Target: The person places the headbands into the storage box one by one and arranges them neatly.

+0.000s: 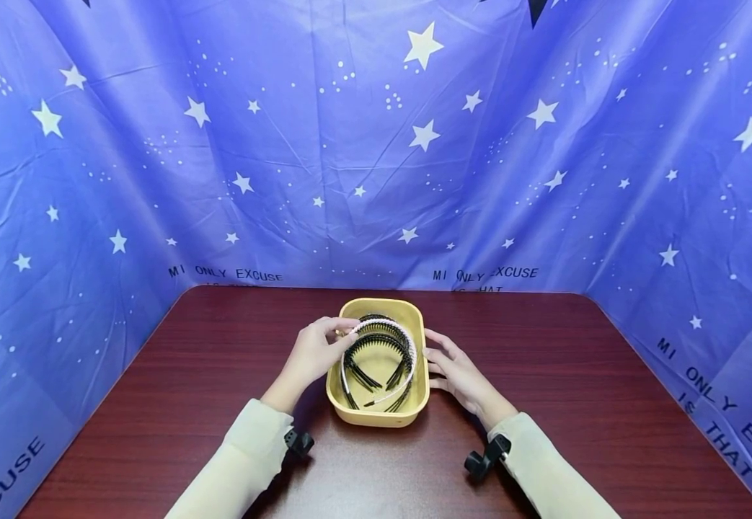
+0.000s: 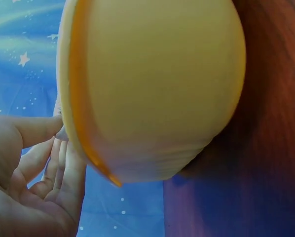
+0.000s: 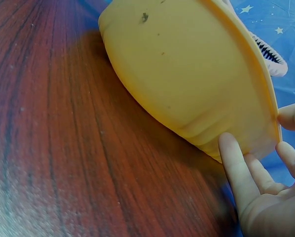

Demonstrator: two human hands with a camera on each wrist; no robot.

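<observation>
A yellow rectangular basin (image 1: pixel 378 419) with rounded corners stands on the table, holding several headbands. Black toothed headbands (image 1: pixel 381 338) lie nested inside it, and a thin white headband (image 1: pixel 414 352) curves over them. At the basin's left rim, my left hand (image 1: pixel 313 351) pinches the white headband between thumb and fingers; the basin wall hides part of this grip in the left wrist view. My right hand (image 1: pixel 458 371) rests its fairly straight, spread fingers against the basin's right side. In the right wrist view, the white headband's toothed inner side (image 3: pixel 273 61) shows beyond the rim.
A dark red wood-grain table (image 1: pixel 220 360) lies under the basin. Blue cloth (image 1: pixel 363 144) with white stars hangs behind it and along both sides. Each wrist carries a small black camera mount, one on the left (image 1: pixel 300 442) and one on the right (image 1: pixel 486 457).
</observation>
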